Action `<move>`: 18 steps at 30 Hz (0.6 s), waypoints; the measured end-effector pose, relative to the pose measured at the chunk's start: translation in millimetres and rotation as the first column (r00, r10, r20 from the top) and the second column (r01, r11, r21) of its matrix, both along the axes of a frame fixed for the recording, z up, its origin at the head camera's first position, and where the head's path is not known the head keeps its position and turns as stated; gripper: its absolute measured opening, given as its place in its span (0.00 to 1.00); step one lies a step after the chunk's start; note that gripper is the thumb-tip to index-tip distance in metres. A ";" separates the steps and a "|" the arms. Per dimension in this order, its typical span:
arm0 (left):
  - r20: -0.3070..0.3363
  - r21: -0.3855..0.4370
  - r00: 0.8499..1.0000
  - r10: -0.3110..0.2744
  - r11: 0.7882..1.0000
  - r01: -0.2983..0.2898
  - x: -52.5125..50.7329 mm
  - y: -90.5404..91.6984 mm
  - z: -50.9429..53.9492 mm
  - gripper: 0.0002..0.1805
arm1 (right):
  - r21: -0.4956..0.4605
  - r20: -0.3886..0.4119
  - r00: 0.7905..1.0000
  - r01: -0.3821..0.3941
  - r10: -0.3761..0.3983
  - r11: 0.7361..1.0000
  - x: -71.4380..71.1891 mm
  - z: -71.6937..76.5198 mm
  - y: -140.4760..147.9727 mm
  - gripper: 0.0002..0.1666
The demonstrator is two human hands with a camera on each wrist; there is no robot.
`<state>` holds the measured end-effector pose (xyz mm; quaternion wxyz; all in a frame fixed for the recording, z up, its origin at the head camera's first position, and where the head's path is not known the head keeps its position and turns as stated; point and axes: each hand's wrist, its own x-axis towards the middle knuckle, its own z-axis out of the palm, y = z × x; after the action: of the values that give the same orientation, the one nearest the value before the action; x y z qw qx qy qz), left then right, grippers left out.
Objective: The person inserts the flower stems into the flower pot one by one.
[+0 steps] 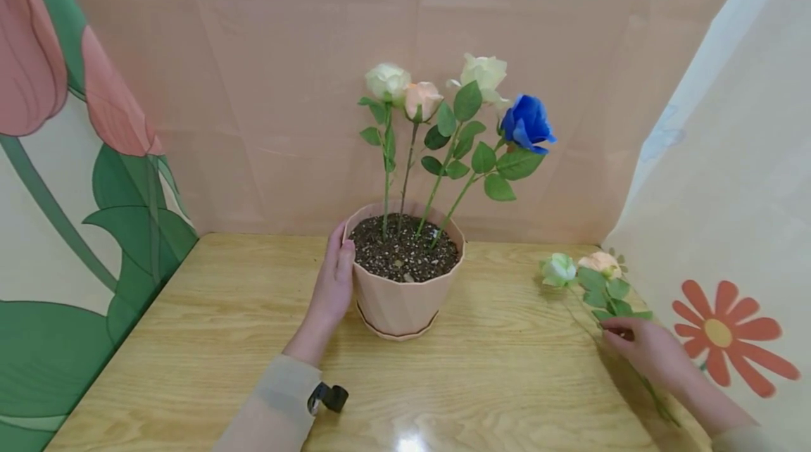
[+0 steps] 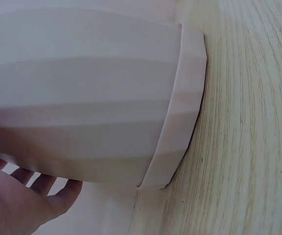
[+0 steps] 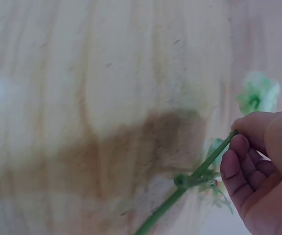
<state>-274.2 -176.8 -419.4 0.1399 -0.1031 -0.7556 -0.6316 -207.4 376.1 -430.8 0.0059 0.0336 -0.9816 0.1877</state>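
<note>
A pink faceted flowerpot [image 1: 402, 300] filled with dark soil [image 1: 405, 255] stands on a matching saucer [image 1: 398, 334]. Upright in the soil are two white roses [image 1: 388, 81], a pale pink rose [image 1: 422, 100] and a blue rose [image 1: 528, 124]. My left hand [image 1: 331, 279] holds the pot's left side near the rim, its fingers curved along the wall in the left wrist view. At the right, my right hand [image 1: 652, 353] pinches a green rose stem [image 3: 212, 156] between thumb and fingers. Just beyond it lie a pale green rose [image 1: 559, 270] and a peach rose [image 1: 600, 265]; which one's stem is pinched, I cannot tell.
The wooden table [image 1: 253, 339] meets a pink backdrop [image 1: 304, 86] behind the pot. Printed flower cloths hang at both sides, the right one [image 1: 728, 227] close to my right hand. A dark band with a small device [image 1: 329, 397] sits on my left wrist.
</note>
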 end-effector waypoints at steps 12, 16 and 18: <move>0.005 -0.004 1.000 -0.005 1.000 0.005 2.9 0.3 3.6 0.33 | -0.157 -0.118 0.992 0.015 -0.034 0.988 -1.9 29.0 -19.7 0.22; 0.006 -0.002 1.000 -0.010 1.000 0.010 3.1 0.0 3.7 0.32 | -0.187 -0.197 0.980 -0.005 -0.033 0.982 -2.0 40.4 -28.2 0.19; 0.010 -0.003 1.000 -0.011 1.000 0.011 3.1 -0.3 3.4 0.32 | -0.207 -0.235 0.971 -0.014 -0.036 0.978 -2.9 47.4 -32.9 0.18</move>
<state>-271.1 -177.1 -415.9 0.1324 -0.1040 -0.7568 -0.6316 -210.2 343.2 -383.4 0.1277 0.0497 -0.9491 0.2837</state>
